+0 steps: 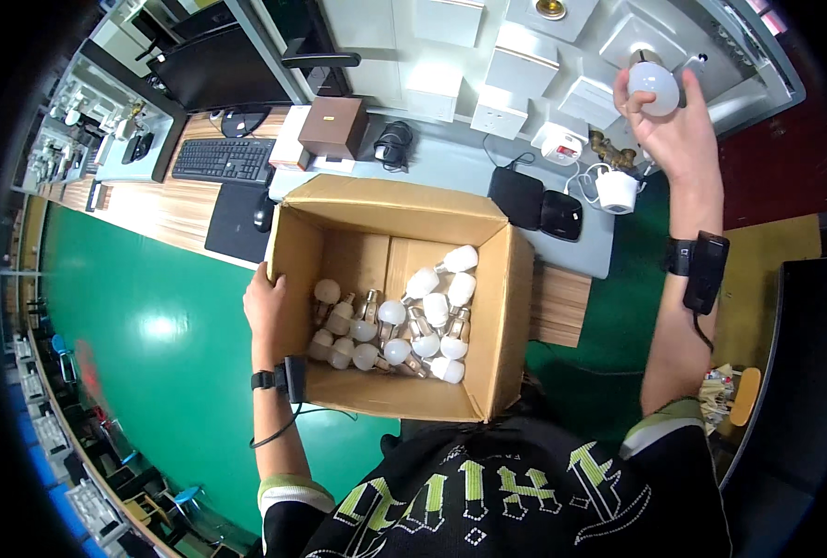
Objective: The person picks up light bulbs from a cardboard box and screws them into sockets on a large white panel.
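Observation:
At the upper right, my right hand (674, 126) is raised with its fingers wrapped round a white light bulb (656, 86). The bulb's base meets a socket on a square white mount (629, 37) on the wall panel; whether it is seated I cannot tell. My left hand (264, 302) grips the left wall of an open cardboard box (390, 205), held in front of my body. Inside the box lie several white bulbs (396, 351) with metal bases, heaped toward its near side and right.
Beyond the box, a grey ledge carries a brown box (333, 127), a black adapter (393, 144), two black devices (516, 196) and a white cup-shaped fixture (616, 190). Left are a keyboard (223, 159), a mouse (263, 214) and a monitor (218, 70). White switch boxes (522, 67) jut from the panel.

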A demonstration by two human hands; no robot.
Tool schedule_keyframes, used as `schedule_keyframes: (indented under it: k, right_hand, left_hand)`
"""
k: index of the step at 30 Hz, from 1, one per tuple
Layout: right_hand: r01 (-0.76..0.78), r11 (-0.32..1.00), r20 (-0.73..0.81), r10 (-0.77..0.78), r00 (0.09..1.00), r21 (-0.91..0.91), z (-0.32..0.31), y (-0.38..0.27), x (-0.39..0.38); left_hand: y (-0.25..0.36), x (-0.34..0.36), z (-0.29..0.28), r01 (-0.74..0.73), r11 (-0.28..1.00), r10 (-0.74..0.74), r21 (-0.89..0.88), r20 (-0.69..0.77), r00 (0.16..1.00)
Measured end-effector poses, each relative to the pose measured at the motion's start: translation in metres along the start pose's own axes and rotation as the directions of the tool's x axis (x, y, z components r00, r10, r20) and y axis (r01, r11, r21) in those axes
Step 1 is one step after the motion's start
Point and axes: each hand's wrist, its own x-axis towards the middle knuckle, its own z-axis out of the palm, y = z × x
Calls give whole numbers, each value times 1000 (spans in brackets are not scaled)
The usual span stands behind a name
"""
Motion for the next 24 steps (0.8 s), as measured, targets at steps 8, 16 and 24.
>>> schedule_keyframes:
  k: [8, 16, 24]
  right_hand:
    - [232, 973, -131, -232, 964, -16, -5, 10, 15]
    - [-203, 704, 237, 50, 970, 680, -7, 20, 15]
    - [246, 945, -145, -280, 949, -215, 5, 24, 5]
  left_hand:
    - [13, -4, -11, 18, 1000, -17, -19, 33, 999]
    - [8, 0, -5, 27, 1000, -27, -1, 14, 1000]
    - [7, -5, -10, 59, 998, -58, -12, 48, 997]
